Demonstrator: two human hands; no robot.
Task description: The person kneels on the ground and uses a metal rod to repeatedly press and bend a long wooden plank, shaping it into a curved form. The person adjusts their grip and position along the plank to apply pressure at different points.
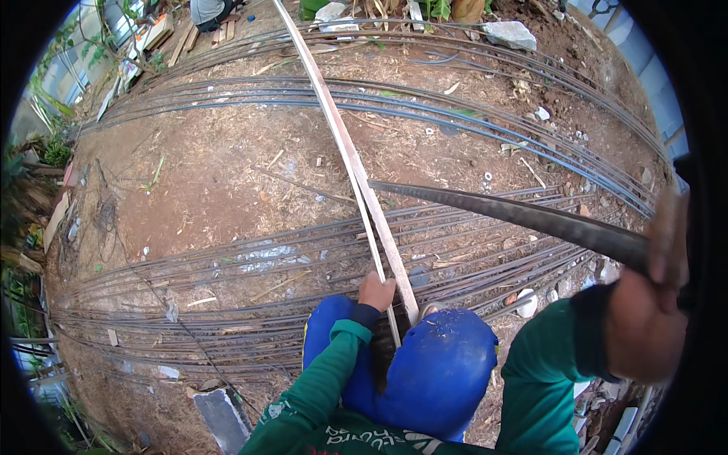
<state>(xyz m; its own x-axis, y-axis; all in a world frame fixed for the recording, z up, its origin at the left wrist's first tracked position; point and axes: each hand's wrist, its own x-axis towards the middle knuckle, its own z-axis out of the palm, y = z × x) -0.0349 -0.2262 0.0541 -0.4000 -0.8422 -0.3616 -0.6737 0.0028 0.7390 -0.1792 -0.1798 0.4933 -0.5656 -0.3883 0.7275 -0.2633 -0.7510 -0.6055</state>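
Head view: the left hand's (377, 292) fingers are closed round a narrow strip (371, 241), while the right hand's (644, 322), blurred, seem wrapped about the near end of a dark blade (516, 211); how tightly I cannot tell. From there the blade slants left, its tip at the right edge of a pale board (346, 144). Splitting or cutting the wood lengthwise looks to be the step in hand; the next move calls for a firm left hold and a controlled stroke, clear of those fingers. Board and strip, 2 lengths meeting near the tip, have long axes running away from the person, far end leaning left, near ends down at the knees (447, 356). Beyond, bars (485, 125) cross the ground (212, 174).
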